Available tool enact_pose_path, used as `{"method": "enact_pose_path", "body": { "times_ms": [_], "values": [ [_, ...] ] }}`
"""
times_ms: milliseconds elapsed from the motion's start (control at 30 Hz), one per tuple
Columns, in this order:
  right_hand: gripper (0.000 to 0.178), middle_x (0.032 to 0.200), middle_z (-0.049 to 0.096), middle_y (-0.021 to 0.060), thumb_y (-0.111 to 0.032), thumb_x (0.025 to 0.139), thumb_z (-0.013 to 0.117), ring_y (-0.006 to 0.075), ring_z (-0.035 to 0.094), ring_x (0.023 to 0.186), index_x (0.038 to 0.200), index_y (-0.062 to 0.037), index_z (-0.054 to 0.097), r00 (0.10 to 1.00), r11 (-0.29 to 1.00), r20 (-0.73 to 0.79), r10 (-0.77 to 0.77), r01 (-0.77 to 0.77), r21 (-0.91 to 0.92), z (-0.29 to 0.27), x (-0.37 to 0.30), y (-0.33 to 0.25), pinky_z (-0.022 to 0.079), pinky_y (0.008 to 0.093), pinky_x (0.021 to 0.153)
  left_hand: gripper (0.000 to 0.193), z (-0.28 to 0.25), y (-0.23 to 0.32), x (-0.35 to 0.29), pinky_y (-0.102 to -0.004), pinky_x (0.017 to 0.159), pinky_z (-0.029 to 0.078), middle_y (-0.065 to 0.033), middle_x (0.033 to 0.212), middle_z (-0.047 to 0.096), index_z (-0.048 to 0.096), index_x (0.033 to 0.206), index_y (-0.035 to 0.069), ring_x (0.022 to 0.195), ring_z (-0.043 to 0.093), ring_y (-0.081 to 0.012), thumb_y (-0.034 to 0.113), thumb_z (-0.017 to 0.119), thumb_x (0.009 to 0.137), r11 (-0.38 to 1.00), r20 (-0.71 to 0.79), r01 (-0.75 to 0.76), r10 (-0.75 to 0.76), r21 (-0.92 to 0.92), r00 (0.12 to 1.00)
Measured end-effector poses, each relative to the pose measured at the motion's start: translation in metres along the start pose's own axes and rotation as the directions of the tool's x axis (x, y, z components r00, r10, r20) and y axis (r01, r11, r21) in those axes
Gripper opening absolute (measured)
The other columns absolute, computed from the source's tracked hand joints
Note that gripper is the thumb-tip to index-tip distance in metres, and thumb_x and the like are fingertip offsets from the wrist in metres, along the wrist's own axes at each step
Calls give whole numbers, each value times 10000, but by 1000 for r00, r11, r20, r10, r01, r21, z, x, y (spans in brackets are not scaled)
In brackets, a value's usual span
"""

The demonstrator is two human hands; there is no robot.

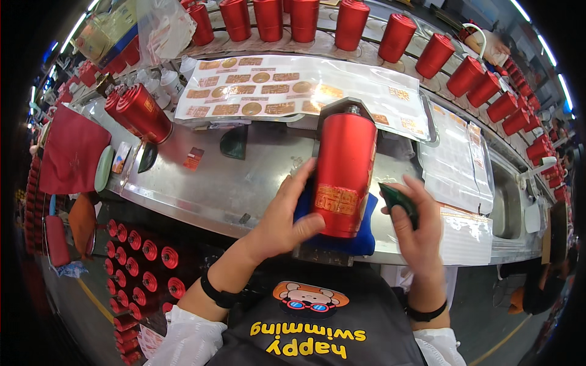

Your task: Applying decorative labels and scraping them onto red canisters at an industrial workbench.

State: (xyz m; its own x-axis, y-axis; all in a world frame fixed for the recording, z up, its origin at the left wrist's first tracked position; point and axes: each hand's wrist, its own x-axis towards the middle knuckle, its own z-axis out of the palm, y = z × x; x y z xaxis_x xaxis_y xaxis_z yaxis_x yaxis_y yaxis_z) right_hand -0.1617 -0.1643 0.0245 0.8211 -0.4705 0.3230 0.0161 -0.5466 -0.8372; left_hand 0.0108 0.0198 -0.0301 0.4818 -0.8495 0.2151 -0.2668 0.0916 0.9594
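Observation:
A red bottle [345,165] with a gold decal near its lower end lies on a blue cloth [364,235], its neck end against a dark angular holder [332,108]. My left hand [284,213] grips its left side, thumb over the lower edge and fingers along the flank. Off the bottle's right side, my right hand [415,226] pinches a dark green, pointed scraper [400,204], a little apart from the bottle. Behind the bottle, a white decal sheet [268,76] carries rows of gold and red designs.
Two red bottles [145,113] stand tilted in view at the left, near a dark green piece [233,143] on the metal table [201,201]. White sheets [455,158] lie at right beside a sink [508,207]. More red bottles [303,18] line a conveyor behind; several others [149,280] stand below left.

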Motion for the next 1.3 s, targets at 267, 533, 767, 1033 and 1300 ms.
{"method": "enact_pose_path", "body": {
  "times_ms": [267, 533, 767, 1033, 1300],
  "values": [
    [226, 872, 652, 54, -125, 820, 671, 138, 614, 793, 1025, -37, 636, 872, 978, 487, -46, 138, -155, -34, 109, -15, 486, 277, 730, 975, 3, 14, -1, -600, 1125, 164, -231, 1272, 533, 276, 1457, -38, 1118, 550, -374, 424, 766, 751, 710, 30, -261, 321, 654, 947],
    [227, 871, 671, 88, -113, 807, 681, 172, 629, 782, 1008, -12, 650, 657, 964, 748, -97, 249, -93, -25, 146, -24, 501, 296, 737, 948, 8, 13, -3, -584, 1137, 179, -224, 1310, 529, 315, 1427, -39, 1145, 553, -383, 416, 781, 738, 692, -5, -260, 356, 673, 934],
    [236, 885, 675, 92, -124, 792, 680, 186, 635, 801, 1004, -24, 650, 624, 987, 777, -78, 161, -30, -12, 150, -26, 508, 311, 745, 972, 10, 11, -2, -612, 1109, 188, -237, 1297, 483, 295, 1455, 13, 1176, 481, -405, 383, 798, 710, 734, -32, -279, 378, 619, 925],
    [219, 890, 678, 87, -114, 799, 680, 181, 639, 811, 1001, -34, 653, 566, 979, 815, -124, 204, 7, -1, 152, -40, 511, 304, 754, 738, 5, 7, -4, -462, 1060, 317, -217, 1260, 498, 399, 1375, 9, 1155, 467, -384, 312, 740, 795, 973, -111, -153, 174, 175, 979],
    [240, 862, 638, 32, -133, 808, 723, 99, 591, 784, 1009, -28, 645, 821, 977, 530, -214, 173, 127, -21, 109, -15, 469, 246, 703, 158, 11, 23, 19, -374, 871, 405, -199, 1140, 534, 563, 920, 39, 984, 501, -295, 137, 662, 847, 905, -210, -181, 276, 384, 938]
  ]
}}
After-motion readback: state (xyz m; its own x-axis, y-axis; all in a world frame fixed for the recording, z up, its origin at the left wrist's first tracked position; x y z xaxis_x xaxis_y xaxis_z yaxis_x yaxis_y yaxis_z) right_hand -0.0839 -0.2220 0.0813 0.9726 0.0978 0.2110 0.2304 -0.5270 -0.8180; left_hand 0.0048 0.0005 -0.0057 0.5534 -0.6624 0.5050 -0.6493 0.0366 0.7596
